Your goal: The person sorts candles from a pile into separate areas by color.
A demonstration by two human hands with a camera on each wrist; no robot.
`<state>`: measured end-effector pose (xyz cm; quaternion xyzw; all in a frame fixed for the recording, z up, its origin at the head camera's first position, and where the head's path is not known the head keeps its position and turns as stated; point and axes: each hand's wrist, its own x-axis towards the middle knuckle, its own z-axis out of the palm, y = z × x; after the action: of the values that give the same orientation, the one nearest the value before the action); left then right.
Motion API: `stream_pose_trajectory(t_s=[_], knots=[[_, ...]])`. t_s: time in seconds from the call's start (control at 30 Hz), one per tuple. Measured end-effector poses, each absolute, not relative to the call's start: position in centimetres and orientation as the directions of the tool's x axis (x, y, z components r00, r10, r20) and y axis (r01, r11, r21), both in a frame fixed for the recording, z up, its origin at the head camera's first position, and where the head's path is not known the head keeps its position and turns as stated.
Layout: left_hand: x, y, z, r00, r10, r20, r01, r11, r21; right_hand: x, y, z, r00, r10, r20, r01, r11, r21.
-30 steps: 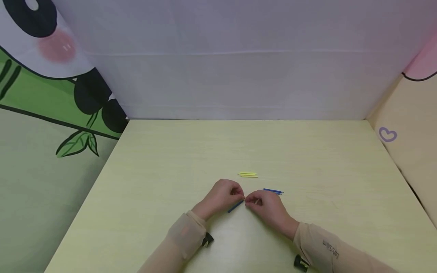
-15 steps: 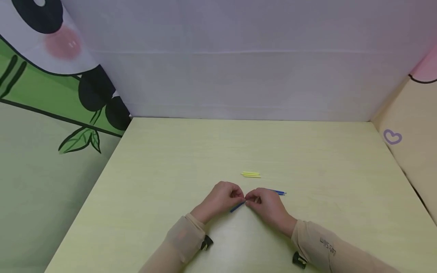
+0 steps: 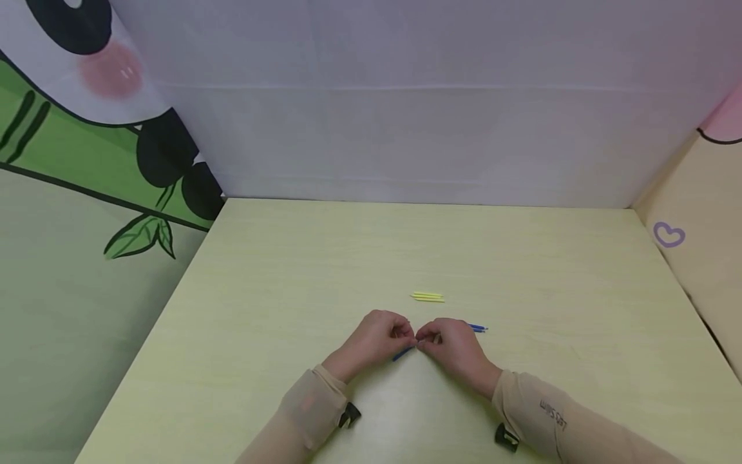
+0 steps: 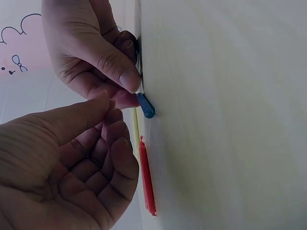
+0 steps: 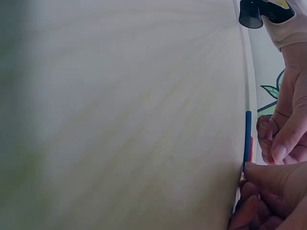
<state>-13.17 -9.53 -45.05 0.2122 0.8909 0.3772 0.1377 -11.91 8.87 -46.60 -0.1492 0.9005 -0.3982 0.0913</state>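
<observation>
My right hand (image 3: 458, 351) pinches one end of a thin blue candle (image 3: 402, 354), whose other end slants toward the lower left, partly behind my left hand. In the left wrist view the candle's free blue end (image 4: 148, 108) sticks out below the right thumb and finger, close to the tabletop. My left hand (image 3: 379, 338) has its fingers curled, thumb and forefinger tips meeting right beside the right fingertips. I cannot tell whether a bit of wick is between them. Several yellow candles (image 3: 428, 297) lie beyond the hands, and blue candles (image 3: 478, 328) lie partly hidden behind the right hand.
A red candle (image 4: 147, 179) lies on the table in the left wrist view. The pale wooden table (image 3: 324, 258) meets a white cloth backdrop (image 3: 406, 142), with a printed panel (image 3: 162, 193) along its left side.
The hands have come slightly closer together, and less of the held blue candle shows. The right hand now covers more of the blue candles behind it. The view has shifted a little.
</observation>
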Motion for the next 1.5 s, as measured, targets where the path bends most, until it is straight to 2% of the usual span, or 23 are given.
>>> stream_pose_trajectory(t_s=[0.87, 1.27, 1.5], knots=[[-12.1, -10.9, -45.1, -0.876, 0.471, -0.104, 0.255, 0.636, 0.728, -10.0, 7.4, -46.9, -0.933, -0.36, -0.013, -0.252, 0.678, -0.69], [-12.2, -10.8, -45.0, -0.881, 0.463, -0.098, 0.245, 0.622, 0.743, -9.7, 8.1, -46.4, -0.958, -0.263, -0.114, -0.102, 0.686, -0.72], [-13.0, -9.8, -45.1, -0.889, 0.449, -0.094, 0.233, 0.618, 0.751, -10.3, 9.7, -46.1, -0.956, -0.277, -0.098, -0.118, 0.668, -0.735]])
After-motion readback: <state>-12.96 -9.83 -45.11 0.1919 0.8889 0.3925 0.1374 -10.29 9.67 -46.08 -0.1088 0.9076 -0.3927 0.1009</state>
